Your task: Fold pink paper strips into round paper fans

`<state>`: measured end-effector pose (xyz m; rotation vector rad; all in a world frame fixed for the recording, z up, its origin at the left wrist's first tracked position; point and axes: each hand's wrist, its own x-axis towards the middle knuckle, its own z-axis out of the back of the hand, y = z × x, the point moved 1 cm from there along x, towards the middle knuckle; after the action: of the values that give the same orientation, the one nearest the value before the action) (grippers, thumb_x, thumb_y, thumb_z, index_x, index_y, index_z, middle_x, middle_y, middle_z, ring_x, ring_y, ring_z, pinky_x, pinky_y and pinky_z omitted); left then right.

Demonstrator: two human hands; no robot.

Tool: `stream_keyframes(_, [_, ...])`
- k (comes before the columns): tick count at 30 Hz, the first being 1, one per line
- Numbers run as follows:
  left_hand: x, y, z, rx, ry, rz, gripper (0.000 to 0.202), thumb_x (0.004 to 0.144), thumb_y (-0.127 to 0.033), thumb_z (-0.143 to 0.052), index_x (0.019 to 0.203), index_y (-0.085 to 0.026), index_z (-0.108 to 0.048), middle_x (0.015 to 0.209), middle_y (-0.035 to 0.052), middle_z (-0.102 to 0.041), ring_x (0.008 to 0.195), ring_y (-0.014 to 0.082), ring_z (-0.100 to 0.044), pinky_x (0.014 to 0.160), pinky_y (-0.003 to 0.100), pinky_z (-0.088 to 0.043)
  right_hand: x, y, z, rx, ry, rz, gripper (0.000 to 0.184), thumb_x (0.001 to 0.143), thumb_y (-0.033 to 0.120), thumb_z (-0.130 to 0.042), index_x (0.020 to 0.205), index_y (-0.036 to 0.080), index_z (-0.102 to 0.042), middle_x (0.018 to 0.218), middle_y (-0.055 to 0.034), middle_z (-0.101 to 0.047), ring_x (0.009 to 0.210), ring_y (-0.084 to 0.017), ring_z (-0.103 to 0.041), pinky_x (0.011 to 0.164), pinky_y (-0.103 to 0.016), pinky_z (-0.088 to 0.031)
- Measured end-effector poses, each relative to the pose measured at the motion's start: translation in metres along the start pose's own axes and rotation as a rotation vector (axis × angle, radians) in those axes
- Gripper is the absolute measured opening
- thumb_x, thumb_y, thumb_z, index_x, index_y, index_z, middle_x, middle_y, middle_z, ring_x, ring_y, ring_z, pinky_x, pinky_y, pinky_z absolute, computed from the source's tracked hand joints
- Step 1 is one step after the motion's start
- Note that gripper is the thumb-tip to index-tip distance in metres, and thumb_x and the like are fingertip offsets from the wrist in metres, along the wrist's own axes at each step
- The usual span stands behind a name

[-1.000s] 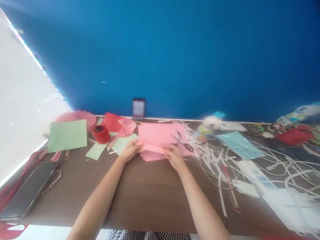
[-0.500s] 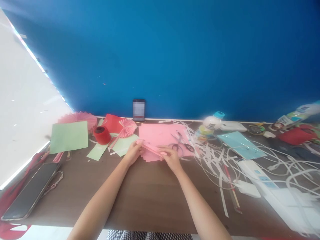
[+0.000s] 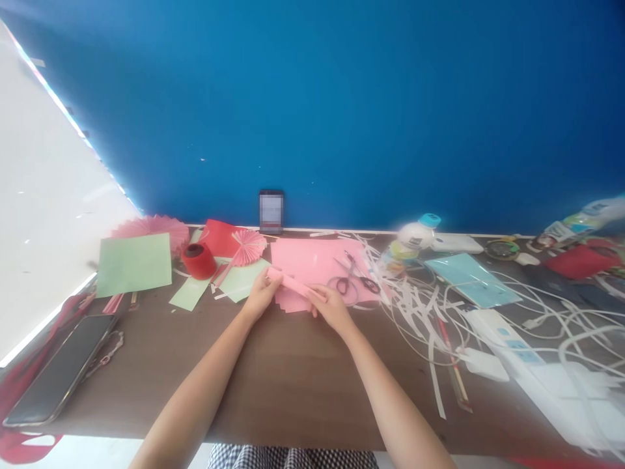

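A narrow folded strip of pink paper (image 3: 294, 284) is stretched between my two hands, slanting down to the right. My left hand (image 3: 262, 293) pinches its left end with thumb and fingers. On the right end, the fingers of my right hand (image 3: 330, 305) are closed as well. Beneath and behind the strip lie pink paper sheets (image 3: 312, 255) on the brown table (image 3: 288, 378). Scissors (image 3: 356, 277) with dark handles rest on the sheets, to the right of my right hand.
Left stand a red tape roll (image 3: 199, 262), green paper (image 3: 135, 264) and a pleated pink rosette (image 3: 249, 247). A phone (image 3: 61, 368) lies at the left edge. On the right are white paper scraps (image 3: 420, 306), a bottle (image 3: 415, 238), cables and a power strip (image 3: 517, 352).
The pink strip has turned so that its broad face shows more. My right hand's fingers have curled closer around its end. The view has shifted slightly.
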<state>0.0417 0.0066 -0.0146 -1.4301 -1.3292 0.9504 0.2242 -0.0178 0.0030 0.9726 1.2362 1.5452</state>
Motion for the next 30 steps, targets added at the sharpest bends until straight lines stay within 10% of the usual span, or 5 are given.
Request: stream_keyframes(30, [0.0016, 0.0029, -0.0013, -0.042, -0.052, 0.022, 0.03, 0.067, -0.037, -0.062, 0.081, -0.01, -0.064, 0.068, 0.0056, -0.064, 0.058, 0.0116, -0.054, 0.059, 0.024, -0.043, 0.0029, -0.0017, -0.0026, 0.124, 0.027, -0.122, 0.028, 0.071, 0.041, -0.057, 0.073, 0.013, -0.057, 0.05, -0.0011, -0.06, 0.038, -0.009, -0.051, 0.04, -0.02, -0.038])
